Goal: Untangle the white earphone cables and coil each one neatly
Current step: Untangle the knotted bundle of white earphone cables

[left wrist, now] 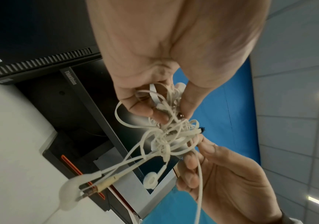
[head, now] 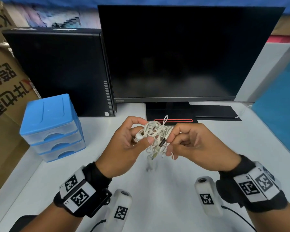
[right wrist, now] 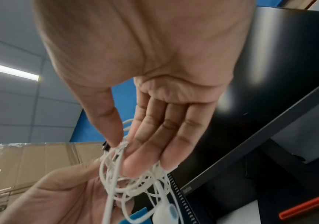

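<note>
A knotted clump of white earphone cables [head: 155,136] hangs in the air between both hands, above the white desk [head: 157,181]. My left hand [head: 132,139] pinches its left side with thumb and fingers, an earbud [head: 139,136] showing by the thumb. My right hand [head: 179,139] pinches the right side near a dark plug sleeve [head: 162,142]. In the left wrist view the tangle [left wrist: 172,136] trails loose ends, with an earbud [left wrist: 150,180] and a jack plug [left wrist: 97,187] dangling. In the right wrist view the loops [right wrist: 133,180] hang from the right fingers [right wrist: 154,144].
A black monitor [head: 182,52] stands right behind the hands, its base [head: 172,114] with a red slot just beyond the cables. A black computer case [head: 60,71] and a blue drawer unit [head: 52,128] stand at the left. Cardboard boxes [head: 2,84] line the left edge.
</note>
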A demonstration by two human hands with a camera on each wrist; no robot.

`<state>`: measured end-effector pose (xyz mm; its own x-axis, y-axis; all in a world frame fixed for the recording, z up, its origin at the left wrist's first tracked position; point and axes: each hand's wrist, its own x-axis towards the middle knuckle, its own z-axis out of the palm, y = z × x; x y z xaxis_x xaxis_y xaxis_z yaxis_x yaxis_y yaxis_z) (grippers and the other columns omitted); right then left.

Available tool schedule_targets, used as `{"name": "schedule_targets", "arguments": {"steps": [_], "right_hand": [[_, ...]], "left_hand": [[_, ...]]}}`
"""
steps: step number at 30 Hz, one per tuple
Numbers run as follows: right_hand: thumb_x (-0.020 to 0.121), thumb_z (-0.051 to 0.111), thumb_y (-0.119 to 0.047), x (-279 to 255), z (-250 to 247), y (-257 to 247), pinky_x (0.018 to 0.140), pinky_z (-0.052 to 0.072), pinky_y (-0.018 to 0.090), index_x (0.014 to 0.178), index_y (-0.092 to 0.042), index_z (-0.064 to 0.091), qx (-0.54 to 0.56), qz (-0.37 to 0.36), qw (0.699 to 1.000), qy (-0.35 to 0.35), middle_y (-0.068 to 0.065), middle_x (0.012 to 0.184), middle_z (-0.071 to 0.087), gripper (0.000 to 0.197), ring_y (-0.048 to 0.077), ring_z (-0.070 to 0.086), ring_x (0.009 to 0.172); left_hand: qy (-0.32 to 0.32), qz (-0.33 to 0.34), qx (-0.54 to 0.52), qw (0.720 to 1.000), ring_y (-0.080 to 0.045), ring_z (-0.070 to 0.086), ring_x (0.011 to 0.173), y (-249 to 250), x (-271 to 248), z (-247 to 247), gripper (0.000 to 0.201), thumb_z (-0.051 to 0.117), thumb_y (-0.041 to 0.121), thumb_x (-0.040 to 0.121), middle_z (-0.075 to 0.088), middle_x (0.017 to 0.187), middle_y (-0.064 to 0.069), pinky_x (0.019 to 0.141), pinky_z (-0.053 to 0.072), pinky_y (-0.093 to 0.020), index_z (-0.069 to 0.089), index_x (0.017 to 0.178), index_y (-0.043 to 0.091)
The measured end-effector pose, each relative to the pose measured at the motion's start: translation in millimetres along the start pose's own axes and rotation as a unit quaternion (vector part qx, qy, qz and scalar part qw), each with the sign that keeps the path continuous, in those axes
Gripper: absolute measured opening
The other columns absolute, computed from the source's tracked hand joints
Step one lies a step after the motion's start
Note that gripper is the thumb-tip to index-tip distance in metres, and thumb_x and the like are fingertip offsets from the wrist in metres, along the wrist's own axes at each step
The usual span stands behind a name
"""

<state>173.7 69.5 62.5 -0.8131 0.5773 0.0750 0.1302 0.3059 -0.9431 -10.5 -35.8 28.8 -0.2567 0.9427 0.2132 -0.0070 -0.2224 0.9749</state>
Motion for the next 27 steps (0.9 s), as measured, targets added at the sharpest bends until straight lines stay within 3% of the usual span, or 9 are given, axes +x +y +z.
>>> {"name": "schedule_targets", "arguments": {"steps": [2,4,7,10,14,20,23,25,27], "right_hand": [[0.083,0.068,0.011,0,1,0,0.070,0.055,0.040,0.086,0.002,0.058,0.019,0.002,1.000,-0.001,0.018,0.074,0.074,0.014,0.025,0.066,0.062],[0.081,0.070,0.011,1,6,1,0.071,0.056,0.044,0.085,0.004,0.053,0.049,-0.003,0.999,0.020,0.023,0.074,0.073,0.018,0.031,0.067,0.064],[0.081,0.070,0.011,4,13,5,0.076,0.056,0.054,0.082,-0.001,0.051,0.075,-0.005,0.996,0.038,0.027,0.076,0.072,0.023,0.037,0.068,0.068],[0.080,0.070,0.012,4,16,6,0.076,0.057,0.053,0.083,0.001,0.046,0.089,0.003,0.996,0.026,0.027,0.078,0.073,0.026,0.042,0.069,0.070],[0.081,0.068,0.012,3,13,2,0.075,0.058,0.050,0.081,-0.005,0.041,0.088,0.009,0.996,0.018,0.021,0.075,0.074,0.032,0.037,0.069,0.067],[0.081,0.069,0.012,2,13,2,0.076,0.058,0.055,0.080,-0.006,0.042,0.088,0.016,0.996,0.018,0.021,0.074,0.074,0.033,0.038,0.071,0.068],[0.077,0.075,0.003,1,13,1,0.075,0.060,0.047,0.082,-0.003,0.047,0.079,0.023,0.997,0.005,0.021,0.074,0.074,0.029,0.033,0.071,0.067],[0.076,0.077,-0.005,0,9,-2,0.074,0.060,0.043,0.085,-0.001,0.051,0.056,0.030,0.998,-0.003,0.021,0.074,0.074,0.027,0.032,0.071,0.067],[0.078,0.077,-0.010,-1,2,-4,0.071,0.060,0.042,0.083,-0.002,0.057,0.004,0.026,1.000,0.016,0.015,0.071,0.075,0.022,0.029,0.071,0.065]], "left_hand": [[0.000,-0.001,0.011,1.000,-0.030,0.067,0.086,-1,0,0,0.036,0.074,0.020,0.080,0.075,0.099,-0.009,0.082,0.051,-0.046,0.054,0.110,0.020],[-0.007,0.003,0.022,1.000,-0.025,0.069,0.089,0,0,1,0.035,0.070,0.011,0.082,0.075,0.101,-0.009,0.082,0.053,-0.038,0.054,0.112,0.019],[-0.012,0.025,0.060,0.998,-0.027,0.068,0.092,1,-1,1,0.032,0.066,0.010,0.085,0.074,0.103,-0.005,0.085,0.054,-0.042,0.060,0.113,0.024],[-0.001,0.064,0.132,0.989,-0.015,0.066,0.091,4,-3,3,0.029,0.062,0.013,0.088,0.072,0.100,0.009,0.084,0.054,-0.039,0.069,0.107,0.033],[0.007,0.101,0.184,0.978,-0.004,0.062,0.077,6,-7,6,0.025,0.059,0.013,0.094,0.068,0.090,0.021,0.069,0.047,-0.017,0.060,0.110,0.032],[0.021,0.106,0.212,0.971,-0.004,0.064,0.067,11,-11,11,0.027,0.053,0.013,0.098,0.071,0.087,0.024,0.059,0.047,-0.015,0.043,0.107,0.036],[0.014,0.111,0.249,0.962,-0.005,0.063,0.066,10,-11,10,0.021,0.052,0.016,0.099,0.069,0.090,0.018,0.055,0.048,-0.019,0.046,0.103,0.035],[0.013,0.124,0.264,0.956,-0.003,0.062,0.063,10,-11,9,0.019,0.053,0.010,0.098,0.065,0.087,0.008,0.055,0.046,-0.014,0.053,0.097,0.029],[0.012,0.127,0.271,0.954,0.000,0.062,0.061,9,-11,7,0.026,0.053,0.000,0.096,0.061,0.080,0.006,0.055,0.044,-0.012,0.058,0.090,0.026]]}}
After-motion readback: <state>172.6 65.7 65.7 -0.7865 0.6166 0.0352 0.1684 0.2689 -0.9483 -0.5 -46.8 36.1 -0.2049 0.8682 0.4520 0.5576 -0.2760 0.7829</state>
